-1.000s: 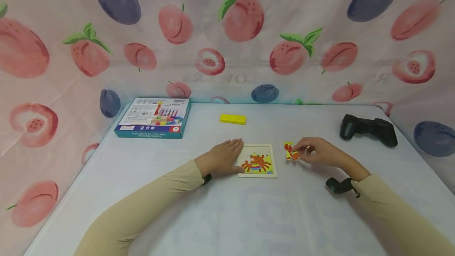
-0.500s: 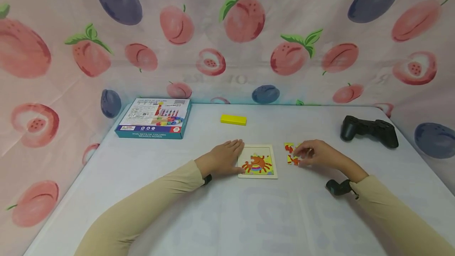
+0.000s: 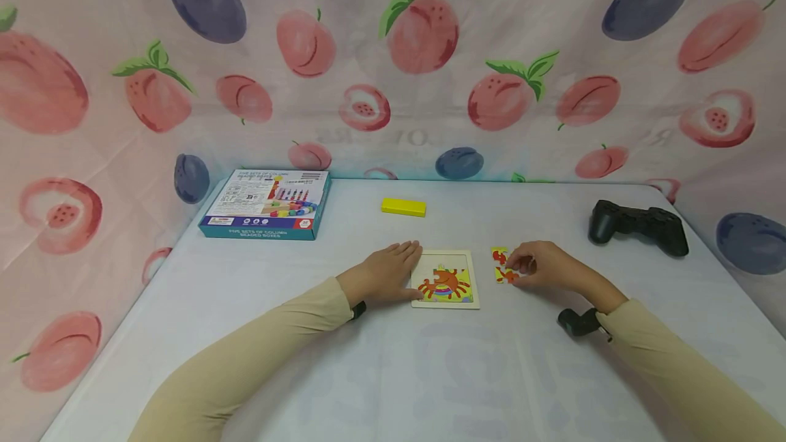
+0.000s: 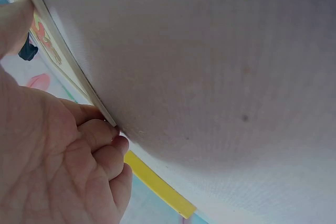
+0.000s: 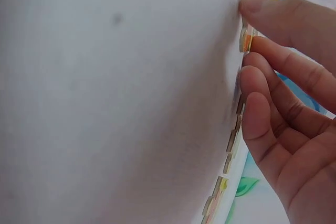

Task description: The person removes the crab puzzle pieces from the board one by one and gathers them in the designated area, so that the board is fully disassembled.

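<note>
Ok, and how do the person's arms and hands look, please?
The left sleeve and right sleeve are long, plain and beige. A small black device sits at the right wrist; part of a second one shows at the left. The left hand and right hand wear no gloves.

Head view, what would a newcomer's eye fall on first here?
Probably the backdrop, its big fruit print rising behind the white table. Next, likely the bright puzzle near the table's middle, with the left hand on its left edge and the right hand touching loose pieces to its right. The black controller at the table's right might stand out too.
</note>
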The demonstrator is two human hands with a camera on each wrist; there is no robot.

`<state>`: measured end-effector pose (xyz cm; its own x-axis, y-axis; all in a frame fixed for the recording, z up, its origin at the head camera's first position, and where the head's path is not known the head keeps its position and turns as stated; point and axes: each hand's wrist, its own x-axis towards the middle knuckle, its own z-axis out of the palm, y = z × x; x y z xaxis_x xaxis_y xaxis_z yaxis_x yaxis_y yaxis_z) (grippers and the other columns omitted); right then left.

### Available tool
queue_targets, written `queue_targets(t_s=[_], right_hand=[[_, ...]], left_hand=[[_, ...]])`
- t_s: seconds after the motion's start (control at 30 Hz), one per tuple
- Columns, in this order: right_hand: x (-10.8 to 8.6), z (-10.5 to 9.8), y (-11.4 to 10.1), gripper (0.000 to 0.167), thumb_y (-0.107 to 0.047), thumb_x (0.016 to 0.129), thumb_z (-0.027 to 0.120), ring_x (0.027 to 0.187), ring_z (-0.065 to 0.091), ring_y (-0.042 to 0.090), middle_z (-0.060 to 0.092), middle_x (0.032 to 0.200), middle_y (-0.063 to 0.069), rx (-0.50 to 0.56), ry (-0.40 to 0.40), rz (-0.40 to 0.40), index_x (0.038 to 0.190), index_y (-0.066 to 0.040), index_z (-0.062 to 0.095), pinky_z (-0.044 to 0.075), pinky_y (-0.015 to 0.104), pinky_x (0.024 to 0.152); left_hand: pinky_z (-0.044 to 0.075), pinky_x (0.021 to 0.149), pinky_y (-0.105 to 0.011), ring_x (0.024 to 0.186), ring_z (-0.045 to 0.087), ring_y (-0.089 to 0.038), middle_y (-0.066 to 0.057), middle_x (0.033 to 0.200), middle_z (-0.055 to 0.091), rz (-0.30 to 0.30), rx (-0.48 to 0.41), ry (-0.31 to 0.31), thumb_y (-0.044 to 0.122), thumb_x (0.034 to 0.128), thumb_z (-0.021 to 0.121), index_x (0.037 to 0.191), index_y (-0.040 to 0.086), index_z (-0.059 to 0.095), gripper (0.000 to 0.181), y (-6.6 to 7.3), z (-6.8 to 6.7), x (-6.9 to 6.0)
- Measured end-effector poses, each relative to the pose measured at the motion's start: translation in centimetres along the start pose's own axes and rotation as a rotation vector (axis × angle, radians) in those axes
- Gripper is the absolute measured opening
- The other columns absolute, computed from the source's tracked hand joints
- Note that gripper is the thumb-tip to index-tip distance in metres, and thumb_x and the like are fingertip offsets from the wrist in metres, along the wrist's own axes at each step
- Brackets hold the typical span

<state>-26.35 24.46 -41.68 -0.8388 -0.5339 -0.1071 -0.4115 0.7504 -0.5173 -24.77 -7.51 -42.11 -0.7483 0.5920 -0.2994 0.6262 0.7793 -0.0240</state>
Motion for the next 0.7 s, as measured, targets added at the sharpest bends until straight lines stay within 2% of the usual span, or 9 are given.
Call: queue_targets(t_s=[0.53,0.7], right_hand=[[0.04,-0.22,0.14,0.022,-0.011,0.074,0.078,0.072,0.05,0.012,0.061,0.08,0.001,-0.005,-0.013,-0.001,0.092,-0.003,0.068,0.046,0.018,0.06],[0.21,-0.54,-0.48,0.028,-0.014,0.073,0.079,0.075,0.052,0.013,0.063,0.084,0.003,-0.008,0.021,-0.019,0.096,-0.003,0.067,0.049,0.02,0.064]], left_hand=[[0.015,0.12,-0.032,0.147,0.015,-0.02,-0.008,0.158,0.016,-0.002,0.005,-0.008,0.063,0.0883,0.045,0.151,0.006,0.014,0.091,0.03,-0.03,0.05],[0.015,0.12,-0.032,0.147,0.016,-0.02,-0.008,0.158,0.017,-0.002,0.004,-0.008,0.064,0.088,0.046,0.151,0.005,0.015,0.091,0.01,-0.09,0.03]])
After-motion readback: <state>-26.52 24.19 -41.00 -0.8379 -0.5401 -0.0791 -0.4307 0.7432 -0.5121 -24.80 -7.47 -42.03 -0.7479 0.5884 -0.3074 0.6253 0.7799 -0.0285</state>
